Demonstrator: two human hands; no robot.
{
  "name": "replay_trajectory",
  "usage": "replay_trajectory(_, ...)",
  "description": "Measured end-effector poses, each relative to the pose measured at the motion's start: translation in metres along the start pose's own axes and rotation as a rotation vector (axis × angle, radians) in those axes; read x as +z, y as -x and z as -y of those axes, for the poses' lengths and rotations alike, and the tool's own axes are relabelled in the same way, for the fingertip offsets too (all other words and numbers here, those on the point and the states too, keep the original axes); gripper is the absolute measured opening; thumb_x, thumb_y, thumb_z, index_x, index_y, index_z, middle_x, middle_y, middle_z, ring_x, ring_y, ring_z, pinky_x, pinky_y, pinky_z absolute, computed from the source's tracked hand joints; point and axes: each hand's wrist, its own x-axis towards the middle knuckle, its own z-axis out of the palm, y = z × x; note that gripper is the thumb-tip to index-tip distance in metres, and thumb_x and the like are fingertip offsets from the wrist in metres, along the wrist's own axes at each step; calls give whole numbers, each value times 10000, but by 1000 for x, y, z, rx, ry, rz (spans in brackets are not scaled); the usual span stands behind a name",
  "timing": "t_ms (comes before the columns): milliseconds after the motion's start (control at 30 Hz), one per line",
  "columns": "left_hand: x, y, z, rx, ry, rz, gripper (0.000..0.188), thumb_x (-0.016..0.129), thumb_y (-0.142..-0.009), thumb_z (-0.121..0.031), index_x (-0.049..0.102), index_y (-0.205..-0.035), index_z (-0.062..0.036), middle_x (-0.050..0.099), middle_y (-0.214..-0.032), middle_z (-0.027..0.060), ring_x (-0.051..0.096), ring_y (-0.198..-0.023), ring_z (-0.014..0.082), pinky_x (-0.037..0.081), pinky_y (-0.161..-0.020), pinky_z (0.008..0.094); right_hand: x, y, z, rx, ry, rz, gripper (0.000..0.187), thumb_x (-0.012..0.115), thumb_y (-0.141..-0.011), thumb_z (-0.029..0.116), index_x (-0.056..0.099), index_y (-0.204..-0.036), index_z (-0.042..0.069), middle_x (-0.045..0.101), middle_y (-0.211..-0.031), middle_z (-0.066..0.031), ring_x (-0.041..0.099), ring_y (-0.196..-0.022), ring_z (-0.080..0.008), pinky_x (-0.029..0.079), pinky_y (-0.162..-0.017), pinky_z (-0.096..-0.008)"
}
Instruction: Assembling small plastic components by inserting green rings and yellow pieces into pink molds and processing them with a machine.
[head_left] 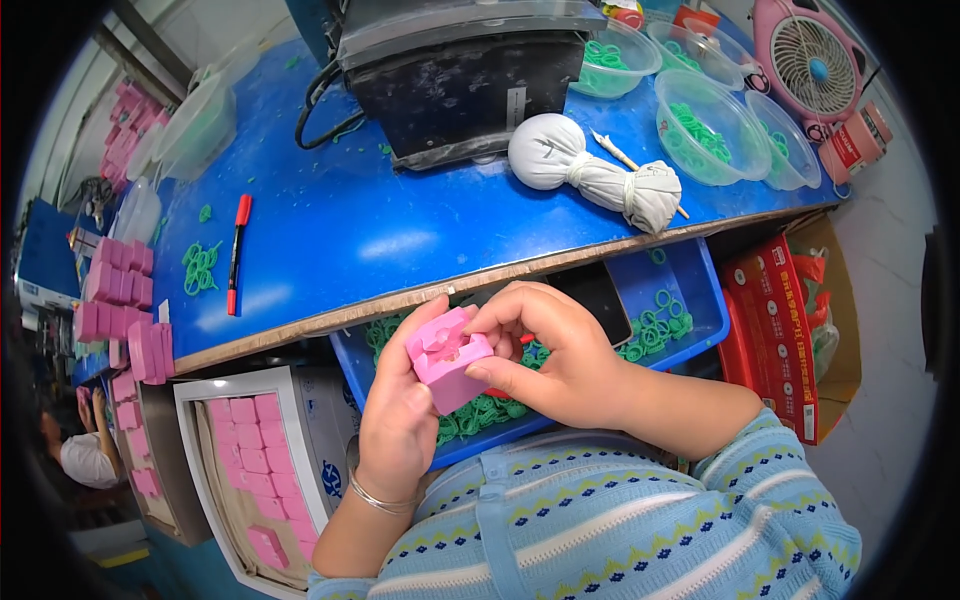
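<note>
A small pink block-shaped piece [450, 385] with a notched opening at its top is held over a blue tray. My left hand [398, 415] wraps round its left side, fingers closed on it. The index finger and thumb of my right hand [560, 350] are bent against the notch and the right side of the block. Whatever may sit between those right fingertips is hidden. Under my hands the blue tray [716, 315] holds many small green rings [655, 328]. Something red shows beside my right fingers; its kind is unclear.
On the blue table [400, 215] stand a black machine [465, 100], a white cloth-wrapped bundle [590, 170], bowls of green rings [700, 135], a red-and-black marker [238, 255] and a pink fan [815, 60]. Pink pieces fill a box [185, 420] at left. A red carton [770, 330] stands right. Another person [88, 450] sits far left.
</note>
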Motion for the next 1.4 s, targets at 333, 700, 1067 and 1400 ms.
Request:
replay_trajectory(333,-12,8,5,87,-250,9,510,594,-869,-277,421,-1247,19,525,-1181,160,550,-1050,224,441,-912,337,2,-3,1,148,-85,-17,317,729,-743,203,547,-920,13,532,-899,-74,510,-829,-154,449,-710,-276)
replay_trajectory(700,-9,-2,0,93,-65,234,556,658,-806,-342,469,-1235,-42,522,-1187,162,550,-1068,291,451,-920,386,0,-10,0,22,-325,242,391,701,-769,179,566,-1078,-18,542,-1104,-152,512,-1046,-259,397,-917,-371)
replay_trajectory(1067,-21,-51,-69,524,-1779,-270,660,721,-695,-147,429,-1275,-32,393,-1252,194,430,-1120,358,371,-954,406,-64,-102,40,419,-640,-208,577,446,-912,471,417,-1183,-38,559,-1056,-151,594,-864,-177,491,-708,-296)
replay_trajectory(1400,-65,-43,-86,67,-1612,-32,805,778,-537,-57,384,-1235,18,429,-1184,185,452,-1095,362,376,-968,377,-84,-66,48,357,-691,68,411,425,-905,254,508,-1192,-28,629,-945,-176,617,-708,-173,481,-637,-279)
